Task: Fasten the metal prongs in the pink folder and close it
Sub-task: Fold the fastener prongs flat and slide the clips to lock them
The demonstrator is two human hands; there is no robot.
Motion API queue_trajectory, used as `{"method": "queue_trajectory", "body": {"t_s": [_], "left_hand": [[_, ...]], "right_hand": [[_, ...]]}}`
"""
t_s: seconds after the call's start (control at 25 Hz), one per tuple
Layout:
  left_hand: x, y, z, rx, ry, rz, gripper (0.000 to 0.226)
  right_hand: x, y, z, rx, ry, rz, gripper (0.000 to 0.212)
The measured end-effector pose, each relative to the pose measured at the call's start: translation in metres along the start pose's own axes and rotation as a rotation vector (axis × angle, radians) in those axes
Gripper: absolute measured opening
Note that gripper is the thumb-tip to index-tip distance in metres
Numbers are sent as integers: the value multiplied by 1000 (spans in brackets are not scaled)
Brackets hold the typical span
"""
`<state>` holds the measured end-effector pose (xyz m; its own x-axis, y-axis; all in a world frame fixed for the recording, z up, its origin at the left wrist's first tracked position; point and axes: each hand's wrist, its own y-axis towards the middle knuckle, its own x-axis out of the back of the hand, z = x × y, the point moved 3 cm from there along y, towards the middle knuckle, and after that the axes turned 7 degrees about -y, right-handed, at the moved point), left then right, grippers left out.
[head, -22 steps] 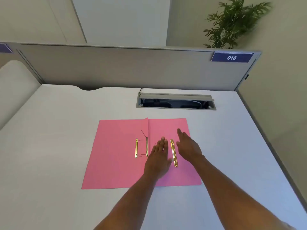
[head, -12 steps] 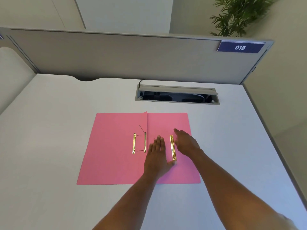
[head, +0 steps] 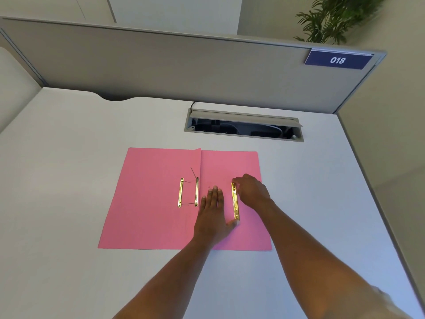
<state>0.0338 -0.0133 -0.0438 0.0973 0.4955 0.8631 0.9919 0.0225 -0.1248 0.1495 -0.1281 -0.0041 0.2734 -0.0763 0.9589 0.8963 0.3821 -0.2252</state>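
Right hand point(head: 251, 191): had curled, its grip pinched on the loose brass bar's point(head: 234, 201) far end (frame centre).
Left hand point(head: 212, 214): stayed flat, fingers apart, holding nothing, pinning the pink folder point(head: 149, 192).
Meaning: bar likely lifts next; prongs point(head: 193, 172) remained unfastened.

surface point(head: 69, 180): white, evenly lit | partition point(head: 161, 65): grey, along 12 o'clock | cable hatch point(head: 243, 125): open, 12 o'clock | sign "018" point(head: 338, 60): 1 o'clock | plant point(head: 333, 17): behind partition, 1 o'clock

The right hand point(head: 251, 192) has curled its fingertips onto the far end of the gold bar point(head: 234, 201).
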Motion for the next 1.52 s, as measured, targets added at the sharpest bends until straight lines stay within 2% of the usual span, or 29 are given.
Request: {"method": "queue_trajectory", "body": {"t_s": [0.32,0.64,0.8,0.92,1.0,1.08,1.16,1.36,1.52], "left_hand": [[3,1,-1,18,-58,32,110],[18,8,-4,54,-95,157,110],[33,20,-9,149,-186,211,107],[54,24,-10,168,-254,83,91],[65,24,-6,151,-332,-39,67],[80,22,2,200,-516,-167,41],[94,21,16,270,-690,-265,24],[113,22,56,396,-1113,-279,15],[119,22,71,359,-1214,-222,14]], "right_hand": [[9,5,2,-186,329,-26,12],[27,-5,3,-206,454,-84,19],[41,-6,10,-212,510,-162,23],[51,-4,22,-220,552,-203,19],[56,-1,35,-208,579,-227,19],[60,3,50,-185,614,-242,18],[62,7,67,-156,642,-244,18],[63,18,105,-76,696,-248,18],[57,28,123,-55,714,-242,20]]}}
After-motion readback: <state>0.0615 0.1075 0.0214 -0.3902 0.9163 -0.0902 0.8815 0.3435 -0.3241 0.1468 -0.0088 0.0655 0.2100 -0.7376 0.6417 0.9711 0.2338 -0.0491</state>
